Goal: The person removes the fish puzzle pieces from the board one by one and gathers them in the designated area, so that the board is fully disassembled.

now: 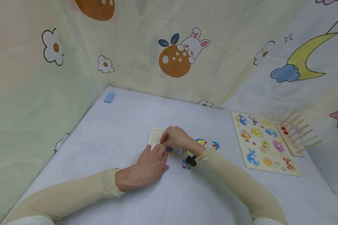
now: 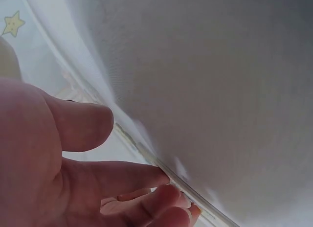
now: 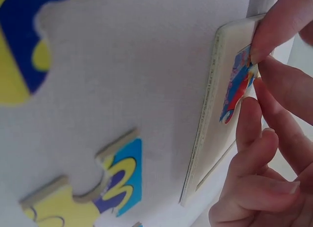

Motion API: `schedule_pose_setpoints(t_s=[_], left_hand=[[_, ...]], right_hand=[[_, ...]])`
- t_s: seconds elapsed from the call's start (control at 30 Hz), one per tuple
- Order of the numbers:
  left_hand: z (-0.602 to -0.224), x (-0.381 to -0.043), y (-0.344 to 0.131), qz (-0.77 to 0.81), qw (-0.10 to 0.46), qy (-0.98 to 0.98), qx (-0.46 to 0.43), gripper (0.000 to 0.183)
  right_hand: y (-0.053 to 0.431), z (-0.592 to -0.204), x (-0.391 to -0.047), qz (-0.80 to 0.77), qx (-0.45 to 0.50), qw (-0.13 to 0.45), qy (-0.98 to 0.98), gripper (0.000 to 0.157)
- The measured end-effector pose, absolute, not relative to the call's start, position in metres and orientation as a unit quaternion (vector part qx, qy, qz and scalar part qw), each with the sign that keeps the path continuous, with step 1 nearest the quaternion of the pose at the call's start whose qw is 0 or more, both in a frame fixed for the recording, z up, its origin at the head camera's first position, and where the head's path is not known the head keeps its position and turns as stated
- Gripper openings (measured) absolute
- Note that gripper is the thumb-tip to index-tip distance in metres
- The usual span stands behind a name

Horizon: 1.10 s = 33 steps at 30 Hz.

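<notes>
A pale wooden puzzle tray [image 1: 155, 133] lies mid-table, partly covered by both hands. My right hand [image 1: 175, 137] is over it, thumb and forefinger pinching a small puzzle piece with a bit of yellow showing; most of it is hidden. Beside those fingertips, a blue-and-red puzzle piece [image 3: 238, 92] lies inside the tray in the right wrist view. My left hand [image 1: 152, 165] rests at the tray's near left side, its fingertips touching the tray and its thumb held apart. To the right lie loose pieces, among them a yellow-and-blue puzzle piece [image 3: 122, 183].
Other loose pieces include a colourful one [image 1: 201, 141], a red-and-blue one [image 1: 216, 144] and one nearer me [image 1: 186, 165]. Rightward lie an animal peg board [image 1: 243, 153] and a wooden rack with upright rods [image 1: 294, 142]. A blue block [image 1: 109, 97] sits far left.
</notes>
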State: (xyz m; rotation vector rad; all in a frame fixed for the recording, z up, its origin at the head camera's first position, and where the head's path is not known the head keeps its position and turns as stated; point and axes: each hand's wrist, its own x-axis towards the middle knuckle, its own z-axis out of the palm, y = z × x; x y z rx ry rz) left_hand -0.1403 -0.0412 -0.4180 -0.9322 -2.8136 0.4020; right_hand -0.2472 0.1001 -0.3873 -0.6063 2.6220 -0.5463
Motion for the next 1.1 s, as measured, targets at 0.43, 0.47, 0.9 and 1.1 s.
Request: schedule_pose_setpoints(t_s=[0.43,0.47,0.9,1.1], left_hand=[[-0.4144,-0.1403,-0.0440,0.075,0.055,-0.945,-0.315,0.055],[-0.4143,-0.1405,-0.0441,0.073,0.057,-0.945,-0.315,0.055],[-0.4180,-0.1412,-0.0492,0.058,0.094,-0.936,-0.334,0.049],[-0.4178,-0.1404,-0.0502,0.075,0.094,-0.933,-0.340,0.052]], right_hand=[[0.0964,-0.3870,-0.2493,-0.209,-0.221,0.218,0.928,0.011],[0.0963,-0.3869,-0.2493,-0.209,-0.219,0.220,0.927,0.011],[0.0976,-0.3844,-0.2488,-0.240,-0.198,0.226,0.923,0.009],[0.1009,-0.3854,-0.2503,-0.254,-0.199,0.217,0.921,0.004]])
